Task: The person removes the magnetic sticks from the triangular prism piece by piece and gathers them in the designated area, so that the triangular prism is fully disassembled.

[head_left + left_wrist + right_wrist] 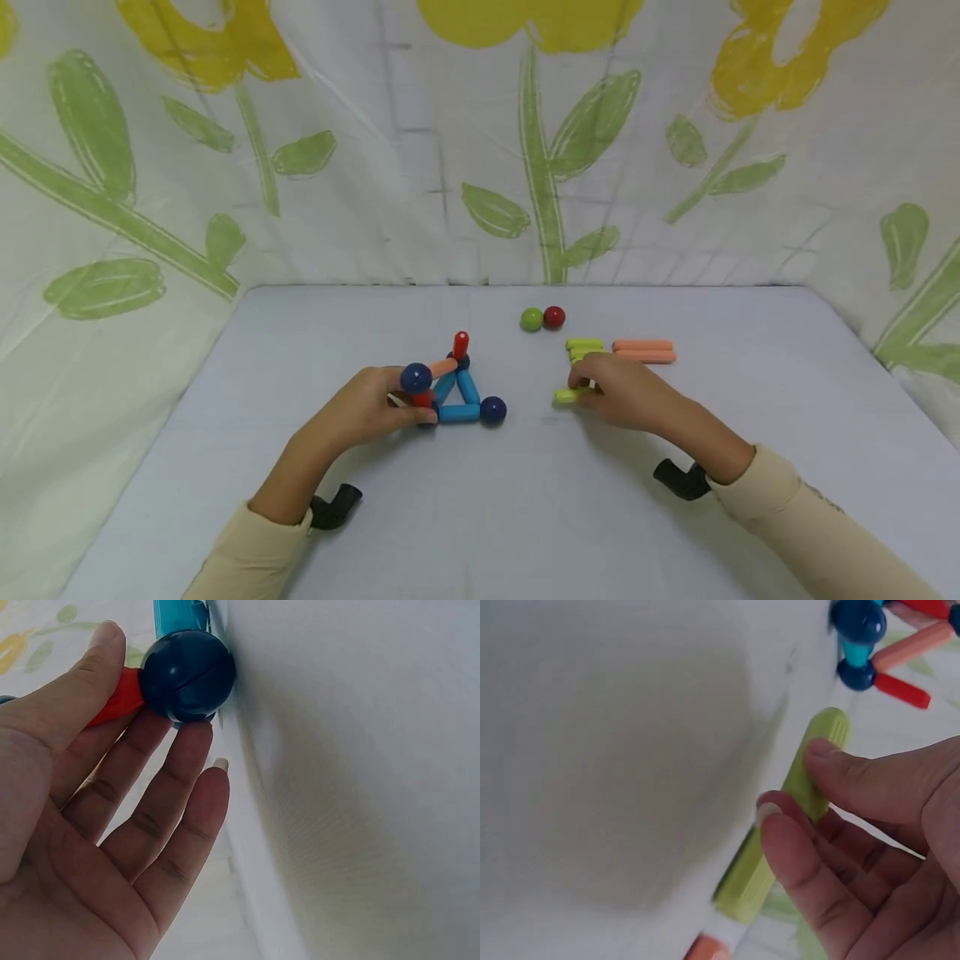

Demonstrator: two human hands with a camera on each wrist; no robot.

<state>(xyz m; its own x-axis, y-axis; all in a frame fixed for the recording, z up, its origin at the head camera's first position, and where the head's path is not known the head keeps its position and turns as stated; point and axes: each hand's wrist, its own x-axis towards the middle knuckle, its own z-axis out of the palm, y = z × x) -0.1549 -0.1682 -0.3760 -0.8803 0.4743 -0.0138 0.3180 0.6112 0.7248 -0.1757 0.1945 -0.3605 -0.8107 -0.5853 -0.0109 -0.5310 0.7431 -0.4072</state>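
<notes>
One green rod (567,396), pinched by the right hand (624,393), is pointing its long axis at nine o'clock toward the frame (459,412) the left hand (373,406) is gripping.

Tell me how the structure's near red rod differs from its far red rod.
The near red rod is topped by a dark blue ball; the far red rod has a bare upper end. The left hand pinches the near red rod, while no hand touches the far red rod. Both are red, and each rises from a dark blue base ball.
</notes>
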